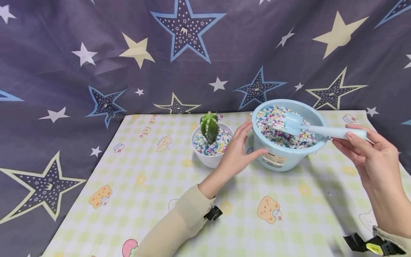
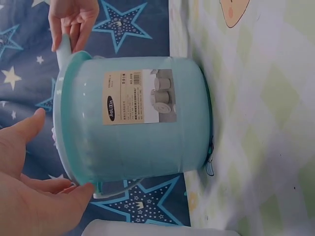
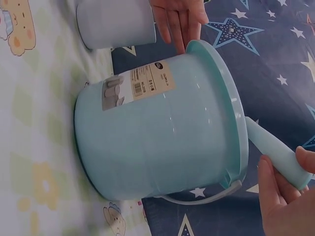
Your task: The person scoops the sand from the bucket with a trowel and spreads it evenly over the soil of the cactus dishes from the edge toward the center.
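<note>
A light blue bucket (image 1: 297, 157) full of small multicoloured pebbles (image 1: 271, 116) stands on the cloth. My right hand (image 1: 374, 157) pinches the handle of a light blue plastic scoop (image 1: 334, 131) between thumb and fingers. The scoop's head lies over the pebbles inside the bucket; how much it carries is hard to tell. At the bucket's left side my left hand (image 1: 236, 151) spreads its thumb and fingers, the fingertips (image 2: 81, 194) by the rim. In the right wrist view the scoop's handle (image 3: 275, 150) sticks out past the bucket's rim.
A green cactus (image 1: 210, 127) grows in a white pot (image 1: 207, 160) of coloured pebbles, left of the bucket and close to my left hand. A checked cloth (image 1: 128, 210) covers the table. Behind hangs a dark curtain (image 1: 199, 76) with stars. The bucket's thin handle (image 3: 204, 199) hangs down.
</note>
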A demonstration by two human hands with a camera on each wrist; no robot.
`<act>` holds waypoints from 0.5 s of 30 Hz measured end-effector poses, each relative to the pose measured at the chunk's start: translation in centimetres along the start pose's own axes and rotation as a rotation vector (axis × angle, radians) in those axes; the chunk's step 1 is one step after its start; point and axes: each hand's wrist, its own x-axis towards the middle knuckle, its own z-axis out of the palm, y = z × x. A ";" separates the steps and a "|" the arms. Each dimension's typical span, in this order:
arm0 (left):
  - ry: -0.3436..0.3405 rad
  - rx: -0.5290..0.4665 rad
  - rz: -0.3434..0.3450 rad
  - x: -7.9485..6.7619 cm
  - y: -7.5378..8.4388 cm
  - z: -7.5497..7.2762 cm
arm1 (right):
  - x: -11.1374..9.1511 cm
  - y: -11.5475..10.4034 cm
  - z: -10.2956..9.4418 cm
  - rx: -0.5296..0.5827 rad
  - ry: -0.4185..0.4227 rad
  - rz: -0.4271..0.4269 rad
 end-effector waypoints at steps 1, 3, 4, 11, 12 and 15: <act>-0.007 -0.010 -0.001 -0.1 0.1 -0.1 | 0.0 0.0 0.1 0.007 -0.005 0.003; -0.020 -0.029 -0.002 -0.3 0.1 -0.3 | 0.1 0.1 0.2 0.017 -0.016 0.008; -0.026 -0.035 0.001 -0.5 0.1 -0.4 | 0.1 0.1 0.3 0.013 -0.019 0.007; -0.078 -0.047 0.028 -1.8 0.2 -1.7 | 0.2 0.4 0.8 0.018 -0.044 0.016; -0.084 -0.045 0.034 -2.0 0.2 -1.9 | 0.3 0.4 0.9 0.014 -0.047 0.019; -0.098 -0.042 0.046 -2.7 0.1 -2.7 | 0.5 0.5 1.1 -0.003 -0.055 0.028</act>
